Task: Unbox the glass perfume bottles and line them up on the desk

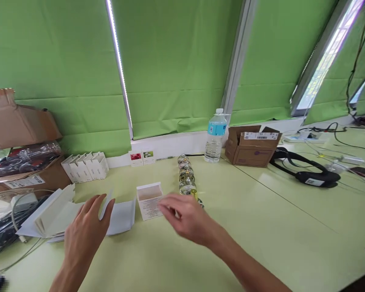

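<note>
My left hand has a thin white piece of paper or card between thumb and fingers, above folded white sheets on the table. An open white box with small print on its front stands in the middle. At the box's right edge is my right hand, fingers curled and thumb close to the index finger. Whether it holds something or touches the box I cannot tell. Behind that hand runs a row of small clear glass bottles; a gold cap shows at its near end.
White cartons and two small picture cards stand along the wall. Brown boxes and cables lie left. A water bottle, a brown carton and a black headset sit right, with more cables beyond.
</note>
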`<state>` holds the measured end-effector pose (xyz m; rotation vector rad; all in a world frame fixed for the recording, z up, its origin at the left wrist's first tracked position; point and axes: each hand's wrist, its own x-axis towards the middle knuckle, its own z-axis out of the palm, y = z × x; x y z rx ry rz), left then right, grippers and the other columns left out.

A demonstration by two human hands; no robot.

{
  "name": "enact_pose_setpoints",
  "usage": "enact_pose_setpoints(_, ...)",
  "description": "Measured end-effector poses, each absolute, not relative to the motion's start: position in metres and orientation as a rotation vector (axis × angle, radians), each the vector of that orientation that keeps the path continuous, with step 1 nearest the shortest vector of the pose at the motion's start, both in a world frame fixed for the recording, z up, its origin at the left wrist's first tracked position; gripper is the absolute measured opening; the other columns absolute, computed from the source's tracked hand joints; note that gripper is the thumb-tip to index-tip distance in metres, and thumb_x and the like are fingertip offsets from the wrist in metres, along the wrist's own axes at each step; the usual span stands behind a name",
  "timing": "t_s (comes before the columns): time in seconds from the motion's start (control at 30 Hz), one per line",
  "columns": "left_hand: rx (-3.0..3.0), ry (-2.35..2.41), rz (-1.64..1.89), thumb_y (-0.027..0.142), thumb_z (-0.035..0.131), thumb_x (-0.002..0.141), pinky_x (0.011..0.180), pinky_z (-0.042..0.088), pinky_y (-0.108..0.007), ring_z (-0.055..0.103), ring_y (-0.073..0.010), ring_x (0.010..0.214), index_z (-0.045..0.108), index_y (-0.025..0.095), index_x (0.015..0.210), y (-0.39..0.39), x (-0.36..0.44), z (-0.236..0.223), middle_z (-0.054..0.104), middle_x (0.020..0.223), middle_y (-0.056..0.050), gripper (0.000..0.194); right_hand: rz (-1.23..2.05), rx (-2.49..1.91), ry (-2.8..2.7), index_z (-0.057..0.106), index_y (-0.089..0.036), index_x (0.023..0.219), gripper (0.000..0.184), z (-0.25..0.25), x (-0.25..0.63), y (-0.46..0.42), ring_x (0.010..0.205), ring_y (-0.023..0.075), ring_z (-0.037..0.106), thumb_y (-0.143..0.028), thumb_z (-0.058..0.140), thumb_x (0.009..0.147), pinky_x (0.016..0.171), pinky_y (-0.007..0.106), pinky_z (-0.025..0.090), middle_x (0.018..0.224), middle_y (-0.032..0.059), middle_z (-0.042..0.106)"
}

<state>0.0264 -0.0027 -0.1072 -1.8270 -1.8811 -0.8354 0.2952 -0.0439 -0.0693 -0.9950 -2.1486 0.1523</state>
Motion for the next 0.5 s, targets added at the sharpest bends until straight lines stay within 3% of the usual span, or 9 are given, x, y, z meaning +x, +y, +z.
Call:
enact_pose_setpoints(0.17,-1.888,-1.634,-1.195,0.046,0.045,0.089,0.089,0.045,-0.037,0.059,-0.0254,0.103,0.062,0.028,0.106,-0.012,0.044,-0.104,0.064,0.113,-0.004,0.030,0.221,-1.246,-1.793,0.063,-0.018,0.103,0.026,-0.041,0.352,-0.037,0.060,0.0126,0.055,-0.037,0.048,0.093,0.054,0.025,0.045,0.087,0.0042,0.067)
enact_pose_setpoints(0.23,-1.988,-1.686,-1.310,0.048,0.047,0.088,0.082,0.048,-0.036,0.061,-0.0227,0.090,0.061,0.028,0.108,-0.019,0.057,-0.104,0.064,0.111,-0.005,0.032,0.301,-1.450,-1.819,0.060,-0.021,0.113,0.034,-0.037,0.376,-0.035,0.058,0.0125,0.055,-0.045,0.051,0.090,0.054,0.026,0.045,0.093,0.0034,0.067)
enact_pose_setpoints(0.37,-2.248,-2.024,-1.491,0.059,0.050,0.082,0.054,0.048,-0.030,0.059,-0.0183,0.063,0.049,0.026,0.125,-0.031,0.084,-0.107,0.062,0.083,-0.002,0.055,0.587,-1.688,-2.046,0.053,-0.025,0.128,0.055,-0.045,0.403,-0.033,0.078,0.0177,0.060,-0.048,0.062,0.079,0.067,0.030,0.049,0.119,0.0060,0.060)
enact_pose_setpoints(0.5,-2.431,-2.282,-1.487,0.065,0.050,0.078,0.053,0.046,-0.030,0.060,-0.0199,0.058,0.030,0.029,0.141,-0.031,0.099,-0.122,0.052,0.058,0.007,0.075,0.714,-1.735,-2.169,0.055,-0.023,0.128,0.054,-0.061,0.402,-0.027,0.076,0.0179,0.059,-0.036,0.065,0.076,0.065,0.029,0.047,0.114,0.0063,0.062)
